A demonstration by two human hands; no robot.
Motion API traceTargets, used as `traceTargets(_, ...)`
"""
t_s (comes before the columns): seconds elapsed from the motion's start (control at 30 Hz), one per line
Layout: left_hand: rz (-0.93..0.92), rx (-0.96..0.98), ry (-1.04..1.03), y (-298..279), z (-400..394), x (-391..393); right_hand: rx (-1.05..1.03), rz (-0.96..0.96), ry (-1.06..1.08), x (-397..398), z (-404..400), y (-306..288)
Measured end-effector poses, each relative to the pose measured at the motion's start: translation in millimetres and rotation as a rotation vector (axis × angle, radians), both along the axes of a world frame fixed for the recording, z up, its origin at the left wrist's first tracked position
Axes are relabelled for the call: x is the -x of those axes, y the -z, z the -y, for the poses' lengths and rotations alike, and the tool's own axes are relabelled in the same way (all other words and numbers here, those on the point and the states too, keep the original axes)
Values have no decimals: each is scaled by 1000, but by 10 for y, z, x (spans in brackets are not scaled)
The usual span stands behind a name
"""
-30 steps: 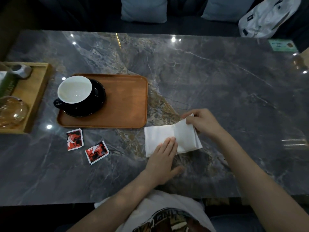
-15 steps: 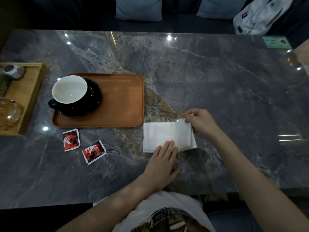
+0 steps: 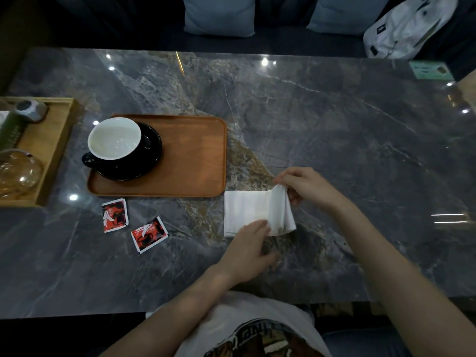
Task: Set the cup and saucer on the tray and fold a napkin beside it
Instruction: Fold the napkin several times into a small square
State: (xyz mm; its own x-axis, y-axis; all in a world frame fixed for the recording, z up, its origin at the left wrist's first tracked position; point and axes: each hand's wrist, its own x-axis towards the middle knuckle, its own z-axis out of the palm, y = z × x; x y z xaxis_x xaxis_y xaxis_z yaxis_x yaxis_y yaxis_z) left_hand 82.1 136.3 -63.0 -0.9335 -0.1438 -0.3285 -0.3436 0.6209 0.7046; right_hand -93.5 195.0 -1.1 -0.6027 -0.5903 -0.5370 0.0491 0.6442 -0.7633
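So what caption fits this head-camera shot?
Right hand lifts the white napkin's flap beside the wooden tray holding cup and saucer.

Dim indoor scene, lit from overhead. Small ceiling lamps are mirrored as bright specular dots on the polished table (image 3: pixel 322 130), along the upper edge, at left of centre and at far right, where two streaked reflections are also seen. The frame corners and the background at top are lost in near-black shadow. Wide-angle distortion is evident: the table edges are bowed toward the borders. The left hand (image 3: pixel 247 251) is softened by motion blur; the white cup (image 3: pixel 114 138) interior is rendered brightest.
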Motion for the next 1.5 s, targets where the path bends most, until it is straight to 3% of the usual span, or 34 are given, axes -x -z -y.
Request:
traceTargets(0.07, -1, -339, -291, -134, 84, 47, 7, 104, -102, 40, 52, -33)
traceTargets(0.13, -23, -646, -452, -231, 163, 64, -28, 107, -228, 45, 135, -57)
traceTargets(0.2, -16, -759, -501, -271, 218, 49, -81, 39, -332, 12, 240, -78)
traceTargets(0.5, 14, -434, -766, -218, 307, -78, -91, -406, -649, -119, 604, 55)
traceTargets(0.73, 37, -259, -775, -85, 352, -139, -76, -350, -695, -203, 739, 345)
traceTargets(0.93, 114, -467, -848, -22, 398, -128, -24, -406, -646, -297, 721, 519)
traceTargets(1.1, 199, -491, -878, 21, 464, -133, -13, -586, -507, -419, 682, 760)
traceTargets(1.17, 241, -459, -856, 6, 487, -138, -106, -776, -467, -530, 637, 872)
traceTargets(1.3, 340, -118, -674, 18, 569, -130, -241, -1045, -407, -733, 558, 1016)
traceTargets(1.43, 376, 127, -536, -36, 570, -121, -150, -919, -383, -718, 553, 971)
traceTargets(1.5, 236, 363, -461, -64, 538, -116, -80, -842, -279, -679, 470, 871)
